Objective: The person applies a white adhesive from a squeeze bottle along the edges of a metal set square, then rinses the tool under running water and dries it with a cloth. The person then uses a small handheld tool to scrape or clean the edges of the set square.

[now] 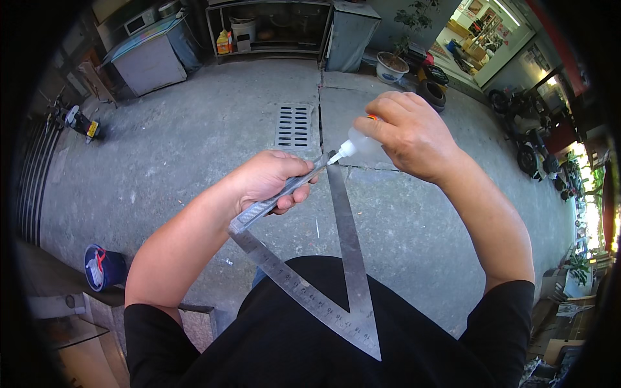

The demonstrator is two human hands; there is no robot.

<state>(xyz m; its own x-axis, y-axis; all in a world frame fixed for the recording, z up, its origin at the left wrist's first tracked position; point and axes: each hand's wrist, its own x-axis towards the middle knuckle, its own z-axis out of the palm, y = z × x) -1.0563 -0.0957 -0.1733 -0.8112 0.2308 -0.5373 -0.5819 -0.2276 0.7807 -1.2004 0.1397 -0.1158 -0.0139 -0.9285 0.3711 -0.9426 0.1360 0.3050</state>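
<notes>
My left hand [278,179] is wrapped around the thick grey base bar of a metal triangle ruler [309,299]. The bar slants up to the right. From its two ends, flat metal arms run toward my body and meet in a sharp point over my black shirt; scale marks show on the left arm. In my right hand [409,137] is a small translucent white squeeze bottle [359,143], partly hidden by the fingers. It tilts down to the left. Its narrow nozzle meets the far end of the bar, where bar and right arm join; whether liquid comes out cannot be seen.
Below lies a grey concrete floor with a slotted drain cover [294,127]. A blue bucket [105,266] stands at the left. Farther off are a covered cabinet [152,61], a shelf unit [268,52], a potted plant [392,66] and a tyre [432,95]. Motorbikes [532,154] line the right side.
</notes>
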